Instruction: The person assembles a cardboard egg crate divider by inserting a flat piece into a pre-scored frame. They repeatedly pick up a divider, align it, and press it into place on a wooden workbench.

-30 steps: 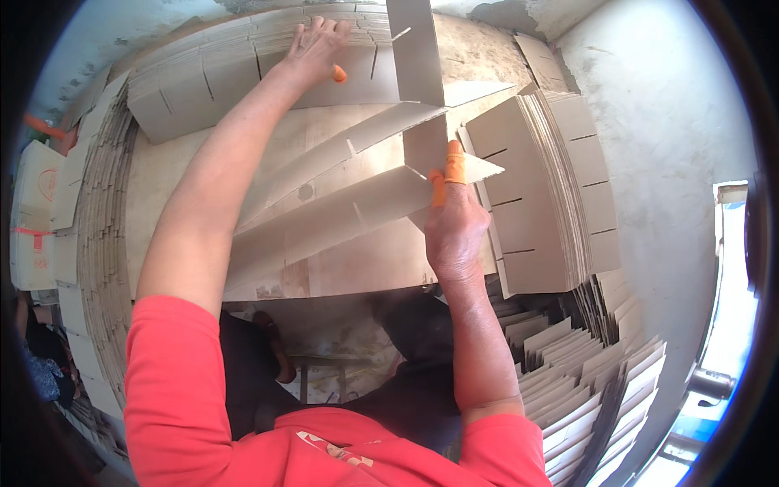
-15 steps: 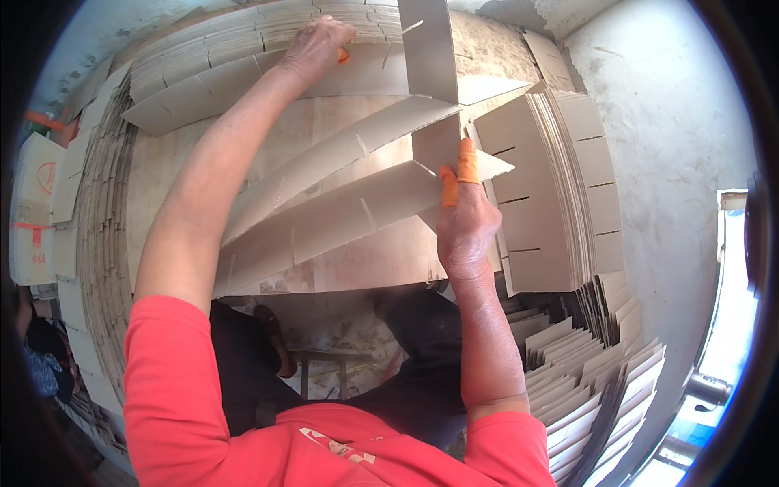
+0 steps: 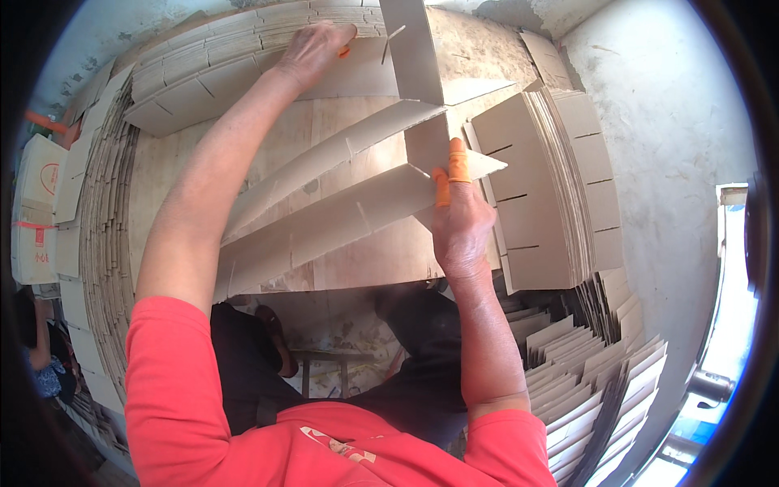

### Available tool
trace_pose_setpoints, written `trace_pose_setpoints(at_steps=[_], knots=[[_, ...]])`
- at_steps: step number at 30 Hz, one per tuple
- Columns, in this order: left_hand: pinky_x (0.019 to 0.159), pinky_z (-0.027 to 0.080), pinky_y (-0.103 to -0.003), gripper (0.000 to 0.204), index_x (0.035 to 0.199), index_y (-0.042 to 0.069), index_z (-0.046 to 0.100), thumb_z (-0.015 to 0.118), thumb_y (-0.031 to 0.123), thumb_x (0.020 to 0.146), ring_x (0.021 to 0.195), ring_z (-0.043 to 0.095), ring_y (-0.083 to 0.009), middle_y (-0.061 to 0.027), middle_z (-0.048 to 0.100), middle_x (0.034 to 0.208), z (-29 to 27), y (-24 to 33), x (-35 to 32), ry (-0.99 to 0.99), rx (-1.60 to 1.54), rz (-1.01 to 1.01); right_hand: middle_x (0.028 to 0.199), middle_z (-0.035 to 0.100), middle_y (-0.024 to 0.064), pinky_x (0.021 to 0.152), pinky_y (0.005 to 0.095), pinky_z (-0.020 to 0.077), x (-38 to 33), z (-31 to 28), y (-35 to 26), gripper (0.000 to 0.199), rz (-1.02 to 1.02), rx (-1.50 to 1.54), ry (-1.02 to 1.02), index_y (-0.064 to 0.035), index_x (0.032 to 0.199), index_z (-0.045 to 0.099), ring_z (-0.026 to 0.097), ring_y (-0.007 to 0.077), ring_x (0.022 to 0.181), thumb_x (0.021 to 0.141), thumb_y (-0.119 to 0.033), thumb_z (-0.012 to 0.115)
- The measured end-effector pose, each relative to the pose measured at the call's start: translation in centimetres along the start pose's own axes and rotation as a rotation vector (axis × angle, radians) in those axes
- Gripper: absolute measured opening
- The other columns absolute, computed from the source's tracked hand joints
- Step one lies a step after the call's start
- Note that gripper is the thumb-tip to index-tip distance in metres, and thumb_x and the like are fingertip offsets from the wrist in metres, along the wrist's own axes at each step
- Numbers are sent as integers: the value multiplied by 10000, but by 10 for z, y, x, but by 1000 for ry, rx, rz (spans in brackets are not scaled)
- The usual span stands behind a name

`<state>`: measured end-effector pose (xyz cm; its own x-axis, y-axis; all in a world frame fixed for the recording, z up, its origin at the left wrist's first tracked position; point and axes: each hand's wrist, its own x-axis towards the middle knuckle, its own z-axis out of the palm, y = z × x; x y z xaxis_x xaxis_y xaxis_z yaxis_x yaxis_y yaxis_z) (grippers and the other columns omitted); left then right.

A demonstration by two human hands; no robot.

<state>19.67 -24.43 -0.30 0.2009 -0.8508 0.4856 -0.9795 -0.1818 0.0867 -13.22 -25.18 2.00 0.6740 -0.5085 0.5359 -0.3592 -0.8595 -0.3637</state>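
Observation:
My right hand [image 3: 464, 223], with orange finger covers on two fingers, grips a notched cardboard divider [image 3: 324, 223] near its right end. Two long strips of it slant down toward my left forearm, and crossing pieces join them at the right. One crosspiece [image 3: 415, 53] stands up toward the top of the view. My left hand [image 3: 315, 50] reaches to the far side, its fingers closed at the top edge of a slotted cardboard strip [image 3: 361, 73] in front of the far stack. An orange cover shows there too; the fingertips are partly hidden.
The wooden tabletop [image 3: 349, 264] lies under the divider. Cardboard stacks stand at the far side [image 3: 243, 32], the left [image 3: 105, 195] and the right [image 3: 531, 219]. More pieces [image 3: 568, 357] fill the lower right, near a wall [image 3: 657, 146]. A box [image 3: 36, 203] sits far left.
My right hand and the divider have shifted slightly left. My left hand stays at the far stack, its fingers a little lower. At the far left, part of another person shows more.

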Motion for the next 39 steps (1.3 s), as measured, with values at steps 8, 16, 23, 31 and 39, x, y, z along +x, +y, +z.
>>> trace_pose_setpoints(at_steps=[8,16,23,31,39], knots=[[684,496,-451,187,981,36,513,606,55,820,790,641,-387,-206,648,808,-8,7,0,-62,-53,-52,900,663,167,608,358,533,-3,0,4,636,10,9,-8,-9,1408,400,654,293,673,796,88,541],[658,517,-452,216,1045,77,602,607,52,830,761,653,-376,-178,668,805,-12,15,-7,-69,-44,26,860,650,168,585,357,519,-3,-7,4,674,-30,69,-2,-18,1417,394,638,291,651,772,118,533],[652,520,-440,193,1033,72,627,586,48,846,742,654,-361,-179,669,799,-20,35,-8,-42,-48,50,762,592,172,551,401,495,-14,-17,6,678,-9,47,-68,-1,1406,402,599,315,595,748,121,513],[616,486,-466,60,826,31,519,491,-9,793,689,630,-380,-183,623,692,-31,68,-15,-26,-284,56,787,588,208,608,479,479,-23,-46,-3,662,92,-84,-254,26,1394,400,596,386,631,740,96,476],[670,506,-418,204,1024,28,585,637,66,830,762,647,-362,-200,659,799,-27,91,-47,-258,-289,81,760,610,205,620,472,488,-28,-55,4,417,95,-203,-463,19,1176,540,631,376,716,761,50,519]])
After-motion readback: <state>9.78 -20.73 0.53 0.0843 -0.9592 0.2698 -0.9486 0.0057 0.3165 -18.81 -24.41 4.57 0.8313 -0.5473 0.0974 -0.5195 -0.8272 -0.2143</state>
